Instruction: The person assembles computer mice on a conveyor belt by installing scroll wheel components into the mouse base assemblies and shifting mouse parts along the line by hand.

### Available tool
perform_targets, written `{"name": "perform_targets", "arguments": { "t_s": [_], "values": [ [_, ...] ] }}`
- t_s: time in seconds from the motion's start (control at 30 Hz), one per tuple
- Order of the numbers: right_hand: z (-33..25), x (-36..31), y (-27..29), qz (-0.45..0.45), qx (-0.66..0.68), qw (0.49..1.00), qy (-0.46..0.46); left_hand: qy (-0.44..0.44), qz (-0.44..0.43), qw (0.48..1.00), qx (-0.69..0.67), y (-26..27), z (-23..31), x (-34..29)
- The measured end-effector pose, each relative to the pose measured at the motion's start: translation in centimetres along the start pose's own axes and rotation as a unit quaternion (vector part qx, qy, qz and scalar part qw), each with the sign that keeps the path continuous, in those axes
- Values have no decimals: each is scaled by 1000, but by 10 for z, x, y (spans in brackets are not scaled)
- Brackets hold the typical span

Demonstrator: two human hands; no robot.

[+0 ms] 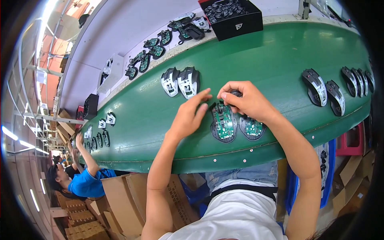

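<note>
Two mouse bases with green circuit boards lie side by side on the green belt before me, the left mouse base [224,125] more fully in sight than the right mouse base [253,129]. My right hand [252,102] is closed over their upper ends, with a small black round part [236,93], like a scroll wheel, in its curled fingers. Beside the left base, my left hand [189,116] is open, fingers apart, its thumb near the base's upper left edge. Just beyond it stand two grey-and-black mouse top shells [188,82].
A black box [237,20] of small black round parts stands at the far edge. Several circuit-board assemblies [157,51] line the far ledge. More mouse shells [315,87] lie at the right. A co-worker in blue [89,182] works at the left. Cardboard boxes [124,196] stand below the belt.
</note>
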State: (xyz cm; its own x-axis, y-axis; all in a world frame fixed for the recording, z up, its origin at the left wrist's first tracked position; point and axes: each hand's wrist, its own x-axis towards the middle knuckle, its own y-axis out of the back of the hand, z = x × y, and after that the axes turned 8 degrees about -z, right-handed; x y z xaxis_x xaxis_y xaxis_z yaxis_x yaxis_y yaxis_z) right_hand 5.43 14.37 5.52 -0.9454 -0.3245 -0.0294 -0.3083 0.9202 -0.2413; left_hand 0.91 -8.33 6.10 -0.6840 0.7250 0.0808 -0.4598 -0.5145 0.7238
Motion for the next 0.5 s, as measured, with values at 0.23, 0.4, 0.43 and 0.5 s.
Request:
{"name": "perform_targets", "arguments": {
  "t_s": [0.23,0.4,0.43,0.5],
  "values": [
    [15,2,-13,54,-404,907,103,-77,-28,996,48,-3,-28,-7],
    [15,1,-12,31,-444,891,90,-61,-40,997,34,-10,-36,-15],
    [14,1,-13,28,-447,890,84,-70,-34,996,45,-12,-38,-16],
    [12,2,-13,30,-469,879,83,-76,-24,995,52,-15,-40,-16]
  ]
}}
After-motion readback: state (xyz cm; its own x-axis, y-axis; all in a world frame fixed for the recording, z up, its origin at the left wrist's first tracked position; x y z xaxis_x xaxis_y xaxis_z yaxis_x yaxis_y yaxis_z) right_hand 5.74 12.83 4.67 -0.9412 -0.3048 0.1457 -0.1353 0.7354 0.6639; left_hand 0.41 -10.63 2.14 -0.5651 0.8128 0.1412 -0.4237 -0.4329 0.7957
